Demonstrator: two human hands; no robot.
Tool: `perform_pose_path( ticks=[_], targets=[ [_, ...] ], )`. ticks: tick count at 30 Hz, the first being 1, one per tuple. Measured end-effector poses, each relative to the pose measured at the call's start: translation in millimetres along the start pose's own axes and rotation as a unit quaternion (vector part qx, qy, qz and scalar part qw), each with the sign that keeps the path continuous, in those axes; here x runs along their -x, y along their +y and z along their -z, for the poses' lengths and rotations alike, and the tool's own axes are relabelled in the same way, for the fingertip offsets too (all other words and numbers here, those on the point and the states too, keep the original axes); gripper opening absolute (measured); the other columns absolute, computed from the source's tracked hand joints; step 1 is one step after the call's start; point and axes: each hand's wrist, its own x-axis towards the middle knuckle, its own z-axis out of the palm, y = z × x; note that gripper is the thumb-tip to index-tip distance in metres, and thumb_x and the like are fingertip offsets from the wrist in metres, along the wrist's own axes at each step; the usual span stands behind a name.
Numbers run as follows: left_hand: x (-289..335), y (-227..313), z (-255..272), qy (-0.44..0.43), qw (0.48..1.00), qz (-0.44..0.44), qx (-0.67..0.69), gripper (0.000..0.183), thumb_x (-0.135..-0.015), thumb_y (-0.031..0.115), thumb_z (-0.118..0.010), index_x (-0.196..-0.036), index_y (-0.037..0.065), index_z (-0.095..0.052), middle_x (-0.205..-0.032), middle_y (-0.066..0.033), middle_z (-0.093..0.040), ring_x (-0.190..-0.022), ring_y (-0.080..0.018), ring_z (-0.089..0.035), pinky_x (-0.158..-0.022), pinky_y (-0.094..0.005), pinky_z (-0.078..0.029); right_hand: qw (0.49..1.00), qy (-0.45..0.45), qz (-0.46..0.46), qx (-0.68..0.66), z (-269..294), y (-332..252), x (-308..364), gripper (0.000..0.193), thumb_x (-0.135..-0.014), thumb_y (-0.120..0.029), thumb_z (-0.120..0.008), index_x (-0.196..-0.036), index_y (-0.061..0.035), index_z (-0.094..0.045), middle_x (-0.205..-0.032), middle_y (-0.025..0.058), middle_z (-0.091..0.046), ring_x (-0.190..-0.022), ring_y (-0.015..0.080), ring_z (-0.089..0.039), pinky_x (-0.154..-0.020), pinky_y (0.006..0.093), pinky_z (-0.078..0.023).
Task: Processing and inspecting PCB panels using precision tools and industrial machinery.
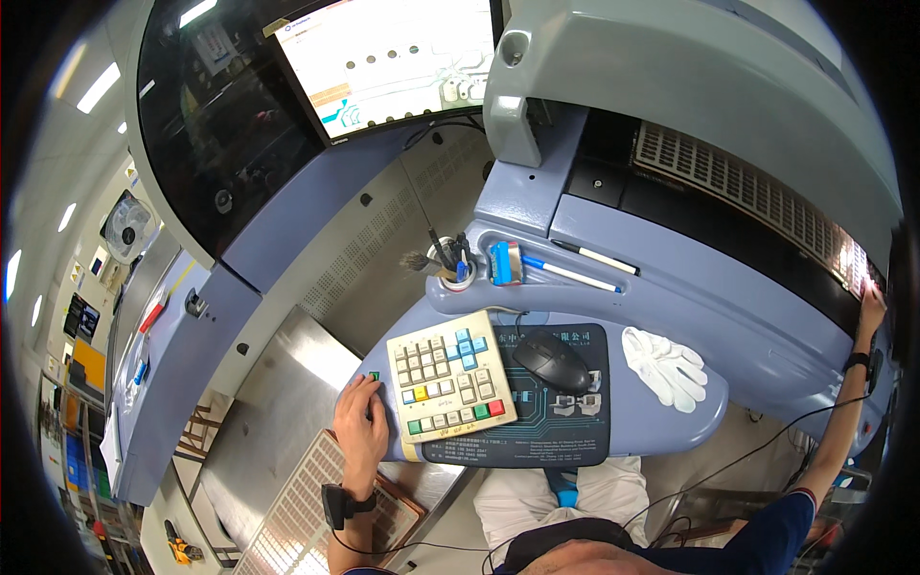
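Currently, the left hand [360, 429] rests at the left edge of the blue shelf [685, 431], loosely curled and gripping nothing visible; its fingertips lie at a small green button [375, 376], and contact cannot be confirmed. The right hand [870, 309] is extended to the far right end of the perforated panel [738, 184], which lies in the machine's slot beneath the grey hood [671, 62]; glare obscures whether the fingers grasp it. The cream keypad [414, 362] sits just right of the left hand, overlapping the dark mouse pad [517, 450]. White lettering runs along the pad's upper and lower edges. Keycap legends are mostly too small to read; the monitor [383, 81] bears a small bezel mark.
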Motion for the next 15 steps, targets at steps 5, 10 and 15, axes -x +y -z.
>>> perform_pose_path(
  ticks=[5, 10, 15],
  targets=[
    [-1.1, 4.1, -0.3, -0.003, 1.0, 0.001, -0.009, 0.018, -0.085, 0.001, -0.056, -0.098, -0.003, -0.068, -0.108, -0.0201, -0.068, -0.113, -0.0359, -0.06, -0.096, -0.0429, -0.046, 0.999, 0.015, -0.026, -0.013, -0.2, -5.6, -1.3, 0.032, -0.091, -0.032, -0.058, -0.102, -0.0043, -0.071, -0.098, 0.015, -0.071, -0.09, 0.0276, -0.068, -0.078, 0.0339, -0.05],
    [-0.7, 3.4, -2.1, -0.003, 1.0, 0.001, -0.002, 0.018, -0.085, 0.0, -0.057, -0.098, -0.003, -0.067, -0.108, -0.019, -0.068, -0.112, -0.0359, -0.06, -0.097, -0.0436, -0.045, 0.999, 0.026, 0.0, -0.039, -6.0, 10.4, -4.7, 0.033, -0.091, -0.033, -0.058, -0.102, -0.0046, -0.071, -0.097, 0.0163, -0.07, -0.089, 0.0296, -0.068, -0.076, 0.0355, -0.051],
    [4.2, -18.2, -9.3, 0.019, 0.999, -0.008, 0.045, 0.017, -0.084, -0.001, -0.057, -0.097, -0.002, -0.067, -0.107, -0.0186, -0.068, -0.111, -0.0361, -0.06, -0.097, -0.0436, -0.045, 0.988, -0.01, 0.053, 0.147, 35.0, 28.7, -31.5, 0.029, -0.096, -0.031, -0.054, -0.112, -0.0103, -0.065, -0.104, 0.0165, -0.067, -0.089, 0.0293, -0.066, -0.072, 0.0369, -0.051]
  ],
)
